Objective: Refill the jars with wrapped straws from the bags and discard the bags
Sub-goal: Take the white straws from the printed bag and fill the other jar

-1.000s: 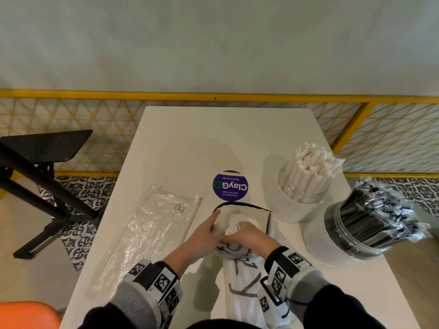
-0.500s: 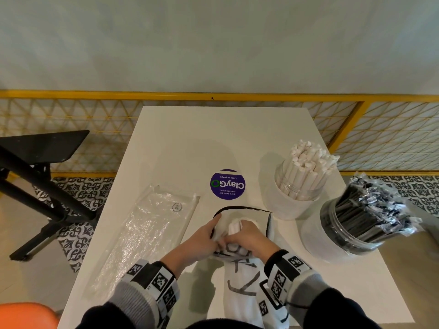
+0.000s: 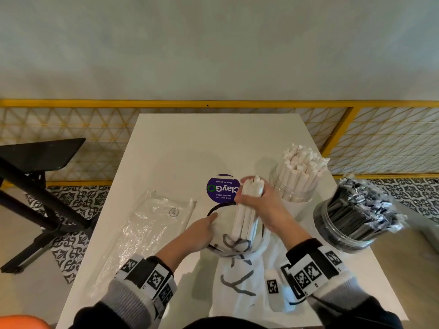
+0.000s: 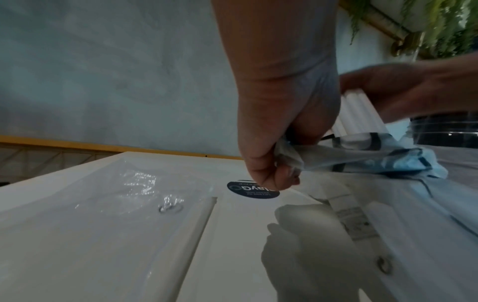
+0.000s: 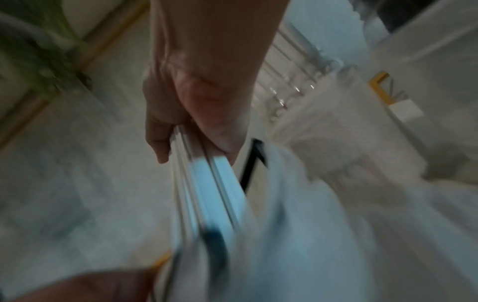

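My right hand [image 3: 257, 200] grips a bundle of white wrapped straws [image 3: 247, 214] half drawn out of a white bag with black lettering [image 3: 237, 276] near the table's front edge. The same bundle [image 5: 204, 183] runs blurred under my palm in the right wrist view. My left hand [image 3: 202, 230] pinches the bag's black-edged mouth on its left side; its fingers [image 4: 274, 175] bunch the plastic. A clear jar of white wrapped straws [image 3: 297, 179] stands just right of the bundle. A jar of black wrapped straws [image 3: 351, 222] stands at the table's right edge.
An empty clear plastic bag [image 3: 142, 236] lies flat on the left half of the white table [image 3: 213, 143]. A round purple sticker [image 3: 222, 187] sits mid-table. A yellow mesh railing [image 3: 71, 138] runs behind; a black stand [image 3: 35, 186] is at left.
My right hand, earlier buried in the bag's mouth beside the left, has risen up and away, drawing a bundle of white straws out. The left hand stays on the bag's rim.
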